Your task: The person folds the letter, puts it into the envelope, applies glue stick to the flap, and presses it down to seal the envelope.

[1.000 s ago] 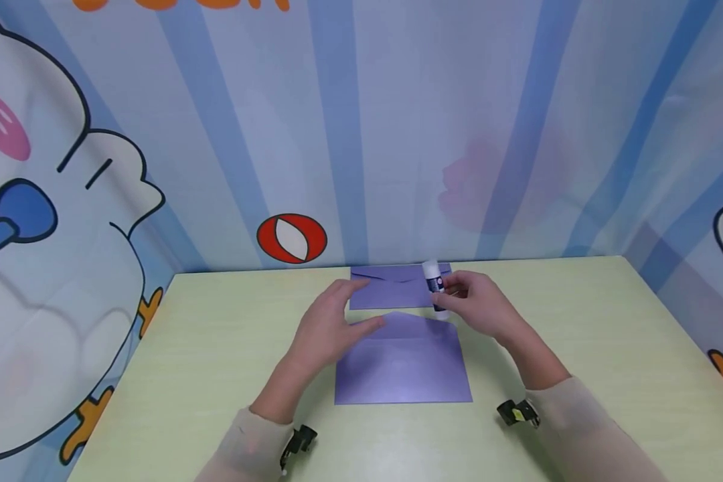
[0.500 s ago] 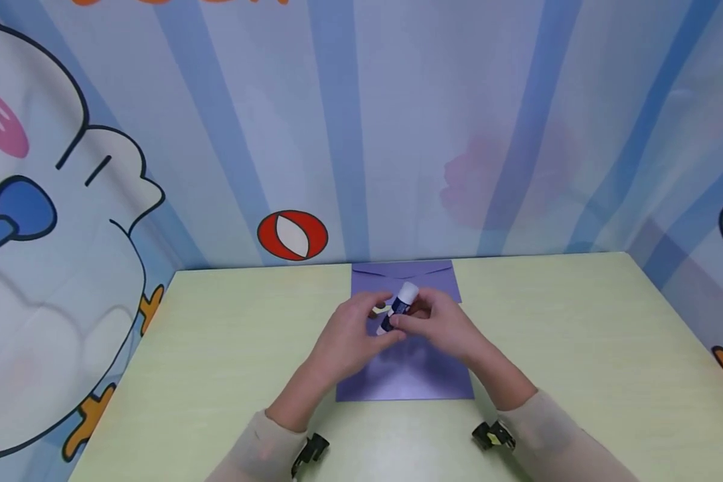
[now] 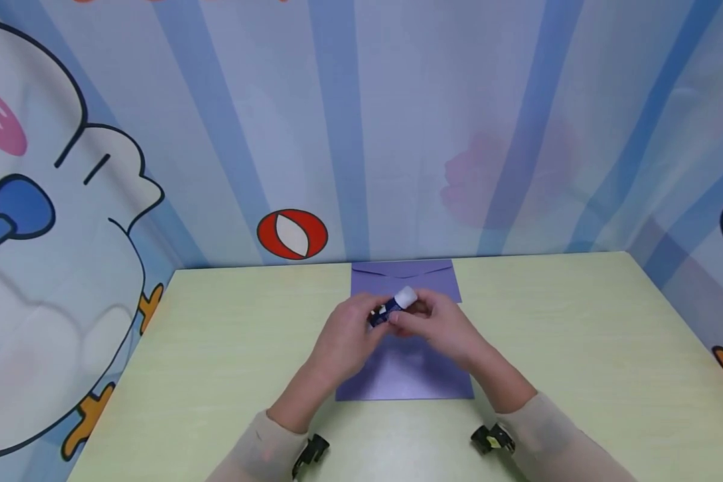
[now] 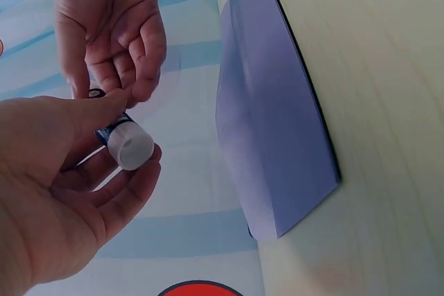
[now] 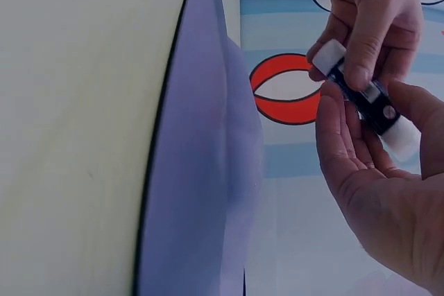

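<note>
A glue stick (image 3: 391, 309), dark blue with white ends, is held tilted between both hands above a purple envelope (image 3: 424, 375). My left hand (image 3: 345, 338) pinches its body, the thumb pressed along it in the right wrist view. Around the other part, near the white cap, curl the thumb and fingers of my right hand (image 3: 446, 328). In the left wrist view a white end of the glue stick (image 4: 132, 147) points toward the camera. The hands cover the upper part of the near envelope.
Behind the hands, a second purple envelope (image 3: 405, 281) lies at the back edge of the pale wooden table (image 3: 247, 348), its flap folded down. A printed cartoon backdrop (image 3: 397, 134) rises directly behind the table.
The right hand has brought the glue stick left and tilted it over the near envelope. The left hand, previously apart from it, has closed around its lower part.
</note>
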### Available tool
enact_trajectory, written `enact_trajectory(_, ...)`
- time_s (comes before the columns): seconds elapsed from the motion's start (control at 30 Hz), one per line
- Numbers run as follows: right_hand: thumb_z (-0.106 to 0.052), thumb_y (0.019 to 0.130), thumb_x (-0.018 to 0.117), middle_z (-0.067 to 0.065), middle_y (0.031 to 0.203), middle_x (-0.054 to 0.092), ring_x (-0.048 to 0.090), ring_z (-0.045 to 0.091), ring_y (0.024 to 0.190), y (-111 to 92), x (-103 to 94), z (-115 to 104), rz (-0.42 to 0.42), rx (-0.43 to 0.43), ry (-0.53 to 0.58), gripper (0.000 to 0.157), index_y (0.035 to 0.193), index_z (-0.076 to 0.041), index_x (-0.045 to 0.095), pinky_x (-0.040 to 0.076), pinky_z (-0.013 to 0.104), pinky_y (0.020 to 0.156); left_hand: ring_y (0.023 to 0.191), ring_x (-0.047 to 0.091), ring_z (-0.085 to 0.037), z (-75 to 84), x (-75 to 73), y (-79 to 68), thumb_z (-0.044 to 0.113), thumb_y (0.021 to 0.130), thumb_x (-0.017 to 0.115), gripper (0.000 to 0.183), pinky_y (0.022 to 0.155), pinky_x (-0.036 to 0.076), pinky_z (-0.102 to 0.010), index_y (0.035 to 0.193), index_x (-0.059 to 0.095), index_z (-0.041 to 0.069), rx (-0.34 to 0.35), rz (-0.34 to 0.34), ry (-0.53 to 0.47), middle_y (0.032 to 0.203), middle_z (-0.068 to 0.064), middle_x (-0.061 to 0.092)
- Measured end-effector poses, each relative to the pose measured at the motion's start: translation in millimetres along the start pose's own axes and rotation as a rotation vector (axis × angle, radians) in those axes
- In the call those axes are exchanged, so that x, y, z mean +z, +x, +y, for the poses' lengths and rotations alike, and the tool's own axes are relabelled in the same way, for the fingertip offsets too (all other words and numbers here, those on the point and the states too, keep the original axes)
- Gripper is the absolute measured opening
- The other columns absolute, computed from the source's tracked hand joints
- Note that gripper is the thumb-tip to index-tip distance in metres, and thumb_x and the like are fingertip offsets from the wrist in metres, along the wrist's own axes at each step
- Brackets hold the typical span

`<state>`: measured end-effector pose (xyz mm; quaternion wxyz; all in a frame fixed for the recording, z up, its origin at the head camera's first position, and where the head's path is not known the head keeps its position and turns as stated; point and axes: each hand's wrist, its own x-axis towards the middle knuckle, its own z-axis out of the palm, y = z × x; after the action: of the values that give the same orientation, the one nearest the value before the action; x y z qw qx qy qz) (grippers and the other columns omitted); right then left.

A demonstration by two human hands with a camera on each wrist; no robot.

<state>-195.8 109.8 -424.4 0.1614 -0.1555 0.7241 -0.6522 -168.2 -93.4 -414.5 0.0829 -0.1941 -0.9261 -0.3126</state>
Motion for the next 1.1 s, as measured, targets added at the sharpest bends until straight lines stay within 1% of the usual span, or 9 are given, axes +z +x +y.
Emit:
enact_trajectory(0.13,-0.028,0.102,0.075,0.022,0.113,0.074,0.075,0.031,0.098,0,-6.6,-4,0.055,0.003,-0.069,0.041,0.129,0.001,0.062,0.062,0.047,0.088,0.097,0.065,-0.017,-1.6,-2.9,0.6,0.016,0.095,0.084,0.036,0.087,0.059,-0.034,0.129,0.075,0.009,0.010,0.019,0.088,0.110,-0.003,0.070)
enact_trajectory(0.27,-0.034,0.104,0.072,0.024,0.102,0.073,0.075,0.031,0.085,-1,-12.0,-8,0.108,-0.004,-0.134,0.040,0.125,0.000,0.065,0.064,0.042,0.078,0.094,0.060,-0.016,-1.9,-5.6,0.8,0.016,0.094,0.084,0.036,0.082,0.058,-0.032,0.128,0.076,0.010,0.027,0.026,0.154,0.108,-0.001,0.070)
enact_trajectory(0.4,-0.032,0.105,0.070,0.023,0.095,0.071,0.070,0.028,0.075,-1,-14.7,-9,0.111,-0.004,-0.141,0.036,0.117,0.001,0.067,0.063,0.039,0.070,0.094,0.060,-0.016,-0.8,-8.0,-0.1,0.016,0.093,0.085,0.034,0.081,0.057,-0.031,0.126,0.077,0.012,0.065,0.043,0.176,0.107,0.001,0.071)
enact_trajectory(0.53,-0.029,0.106,0.069,0.018,0.090,0.071,0.067,0.028,0.073,-3,-15.9,-10,0.099,-0.017,-0.154,0.032,0.114,0.002,0.066,0.060,0.037,0.066,0.094,0.061,-0.017,-0.7,-10.1,-0.8,0.015,0.093,0.085,0.032,0.080,0.058,-0.031,0.124,0.077,0.013,0.100,0.057,0.181,0.106,0.001,0.071)
enact_trajectory(0.63,-0.027,0.107,0.068,0.013,0.088,0.072,0.067,0.032,0.075,-2,-16.6,-9,0.087,-0.033,-0.158,0.030,0.114,0.002,0.066,0.060,0.038,0.067,0.095,0.062,-0.017,-1.4,-11.2,-1.1,0.014,0.093,0.084,0.032,0.080,0.058,-0.031,0.125,0.077,0.013,0.116,0.057,0.184,0.107,0.001,0.072)
enact_trajectory(0.73,-0.025,0.107,0.068,0.014,0.091,0.072,0.068,0.038,0.080,-1,-17.7,-7,0.072,-0.050,-0.166,0.027,0.118,0.001,0.066,0.060,0.039,0.069,0.096,0.062,-0.018,-2.2,-12.2,-0.7,0.014,0.094,0.083,0.032,0.081,0.058,-0.032,0.126,0.076,0.013,0.118,0.048,0.190,0.108,0.000,0.073)
enact_trajectory(0.9,-0.016,0.105,0.070,0.016,0.101,0.072,0.069,0.046,0.094,-2,-20.0,-6,0.045,-0.093,-0.200,0.026,0.126,-0.003,0.064,0.060,0.041,0.076,0.097,0.062,-0.018,-4.0,-13.8,-0.1,0.013,0.095,0.082,0.032,0.083,0.059,-0.033,0.127,0.075,0.013,0.097,0.028,0.203,0.111,0.000,0.074)
enact_trajectory(1.0,-0.012,0.103,0.071,0.016,0.107,0.072,0.069,0.047,0.100,-3,-21.4,-6,0.026,-0.110,-0.201,0.029,0.130,-0.004,0.063,0.061,0.040,0.079,0.096,0.062,-0.019,-4.5,-14.6,0.1,0.013,0.095,0.082,0.033,0.083,0.059,-0.033,0.127,0.075,0.012,0.098,0.025,0.206,0.111,-0.001,0.074)
enact_trajectory(1.1,-0.014,0.102,0.074,0.015,0.117,0.070,0.070,0.044,0.103,-3,-22.4,-6,0.019,-0.097,-0.185,0.040,0.138,-0.007,0.060,0.061,0.039,0.082,0.095,0.062,-0.019,-4.6,-14.6,0.3,0.013,0.095,0.082,0.032,0.082,0.058,-0.033,0.126,0.075,0.012,0.105,0.028,0.213,0.111,-0.001,0.074)
